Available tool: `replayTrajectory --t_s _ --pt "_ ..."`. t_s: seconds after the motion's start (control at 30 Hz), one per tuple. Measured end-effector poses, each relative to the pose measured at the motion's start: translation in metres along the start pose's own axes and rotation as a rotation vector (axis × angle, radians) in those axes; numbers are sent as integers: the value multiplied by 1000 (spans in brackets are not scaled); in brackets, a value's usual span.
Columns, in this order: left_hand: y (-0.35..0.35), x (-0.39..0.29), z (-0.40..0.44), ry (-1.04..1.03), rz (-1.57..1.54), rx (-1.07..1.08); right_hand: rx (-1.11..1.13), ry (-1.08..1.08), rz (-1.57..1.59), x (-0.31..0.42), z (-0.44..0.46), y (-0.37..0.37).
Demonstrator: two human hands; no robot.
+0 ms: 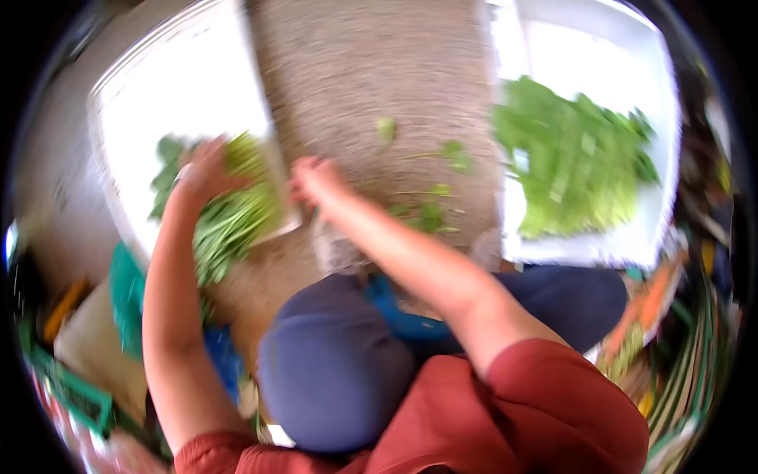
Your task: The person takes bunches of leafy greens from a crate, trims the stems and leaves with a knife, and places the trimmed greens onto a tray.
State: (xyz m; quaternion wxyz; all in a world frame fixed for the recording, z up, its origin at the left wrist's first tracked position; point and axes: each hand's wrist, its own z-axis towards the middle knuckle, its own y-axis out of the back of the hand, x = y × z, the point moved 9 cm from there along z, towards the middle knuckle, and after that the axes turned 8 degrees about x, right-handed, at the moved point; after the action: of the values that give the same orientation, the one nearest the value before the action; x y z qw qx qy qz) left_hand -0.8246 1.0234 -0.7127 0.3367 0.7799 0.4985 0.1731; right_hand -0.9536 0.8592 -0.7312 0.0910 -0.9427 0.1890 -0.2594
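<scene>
My left hand (207,169) is over a bunch of leafy greens (237,229) at the near end of the left white tray (197,87). Its fingers curl into the bunch, and the thumb lies across the stems. Some stems hang past the tray's near edge. Just right of that tray, above the floor, my right hand (317,180) is closed; motion blur hides whether anything is in its fingers. Several loose leaves (430,213) lie on the floor to the right of it.
A second white tray (588,51) at the right holds a large pile of leafy greens (572,166). Brown floor (371,63) lies between the trays. Green crates (79,399) stand at the lower left, and orange and green produce (647,304) is at the lower right.
</scene>
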Motion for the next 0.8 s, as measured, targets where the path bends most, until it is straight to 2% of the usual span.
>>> replayTrajectory --t_s 0.03,0.07,0.17,0.23,0.3,0.37,0.47,0.53,0.57,0.6,0.63,0.7,0.73,0.77,0.8 --pt "0 -6 -8 6 -97 -1 37 9 -78 -1 -7 4" --pt "-16 1 -4 47 -42 -109 39 -9 -56 3 -22 10" --pt "-22 -11 -10 242 61 48 48 44 -50 5 -41 30" --pt "-19 -11 -10 263 65 116 67 76 -146 17 -64 37" --pt "-11 -16 -16 297 77 148 99 206 -332 39 -97 47" --pt "6 -32 -29 291 102 69 107 371 -609 60 -127 64" --pt "31 -52 -42 248 104 -82 100 422 -721 95 -202 110" --pt "45 -59 -48 191 57 -188 -11 528 -890 121 -229 168" --pt "58 -68 -54 159 4 -238 -106 318 -760 147 -274 195" --pt "60 -64 -44 35 -52 -282 -279 363 -856 169 -295 239" --pt "63 -61 -35 -93 -108 -319 -406 398 -768 190 -321 280" --pt "103 -96 -48 -351 -245 -436 -817 447 -861 219 -361 381" --pt "129 -124 -62 -403 -264 -403 -970 479 -940 228 -372 432" --pt "156 -160 -82 -457 -281 -370 -1057 385 -999 229 -381 464" --pt "174 -187 -90 -496 -339 -305 -1079 242 -852 217 -381 498"
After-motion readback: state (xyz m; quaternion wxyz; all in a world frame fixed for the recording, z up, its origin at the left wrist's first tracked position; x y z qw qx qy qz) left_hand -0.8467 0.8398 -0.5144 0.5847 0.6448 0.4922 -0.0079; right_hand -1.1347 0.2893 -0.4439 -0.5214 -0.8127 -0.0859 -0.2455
